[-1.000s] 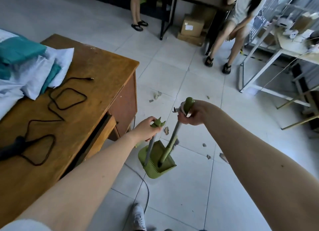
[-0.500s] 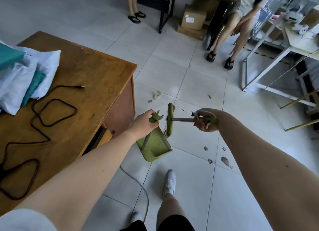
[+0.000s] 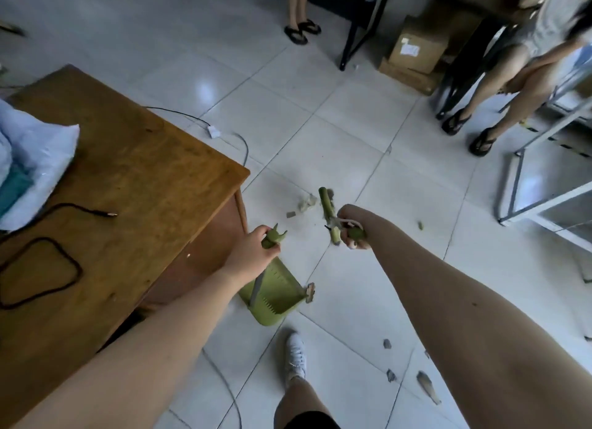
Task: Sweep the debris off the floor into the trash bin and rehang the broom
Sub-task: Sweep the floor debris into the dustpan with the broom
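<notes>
My left hand [image 3: 253, 252] grips the green top of a long-handled green dustpan [image 3: 272, 297], which hangs just above the floor beside the desk. My right hand [image 3: 354, 226] holds the green broom [image 3: 327, 209] by its handle end, and the broom points away from me toward the floor ahead. Crumpled debris [image 3: 306, 202] lies on the tiles just beyond the broom. More scraps [image 3: 427, 385] lie at the lower right, near my right forearm. No trash bin is in view.
A wooden desk [image 3: 137, 178] with a black cable and bags stands at the left. A cable [image 3: 224, 387] runs across the floor by my white shoe [image 3: 296, 355]. Two people [image 3: 480, 108] stand or sit ahead near cardboard boxes [image 3: 416, 47]. A metal frame [image 3: 519, 185] is at the right.
I stepped forward, so the desk slid left. The broom has swung from lying sideways toward the dustpan to pointing ahead at the debris. The dustpan hangs lower and nearer me.
</notes>
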`<move>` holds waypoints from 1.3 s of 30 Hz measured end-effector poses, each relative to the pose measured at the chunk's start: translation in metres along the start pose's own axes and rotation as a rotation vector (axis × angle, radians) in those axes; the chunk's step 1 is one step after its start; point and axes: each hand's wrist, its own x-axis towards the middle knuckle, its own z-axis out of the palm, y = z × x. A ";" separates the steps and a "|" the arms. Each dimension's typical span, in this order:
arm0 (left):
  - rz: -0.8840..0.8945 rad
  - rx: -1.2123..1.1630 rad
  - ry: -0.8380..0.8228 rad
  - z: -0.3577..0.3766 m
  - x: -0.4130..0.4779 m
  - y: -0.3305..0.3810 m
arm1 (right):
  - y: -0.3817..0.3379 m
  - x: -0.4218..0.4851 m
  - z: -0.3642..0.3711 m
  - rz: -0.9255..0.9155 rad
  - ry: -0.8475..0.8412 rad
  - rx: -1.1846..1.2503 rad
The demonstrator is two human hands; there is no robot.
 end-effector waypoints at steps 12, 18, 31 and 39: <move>-0.020 0.052 0.069 0.007 0.148 0.020 | -0.114 0.184 -0.027 -0.209 0.045 -0.883; -0.078 0.089 0.185 0.012 0.157 0.002 | -0.087 0.257 0.000 -0.103 0.054 -0.600; -0.109 0.147 0.104 0.010 0.101 -0.019 | 0.056 0.199 -0.004 -0.154 0.101 -1.069; -0.008 0.310 0.058 0.017 0.034 -0.044 | 0.199 0.119 0.004 -0.048 0.149 -1.048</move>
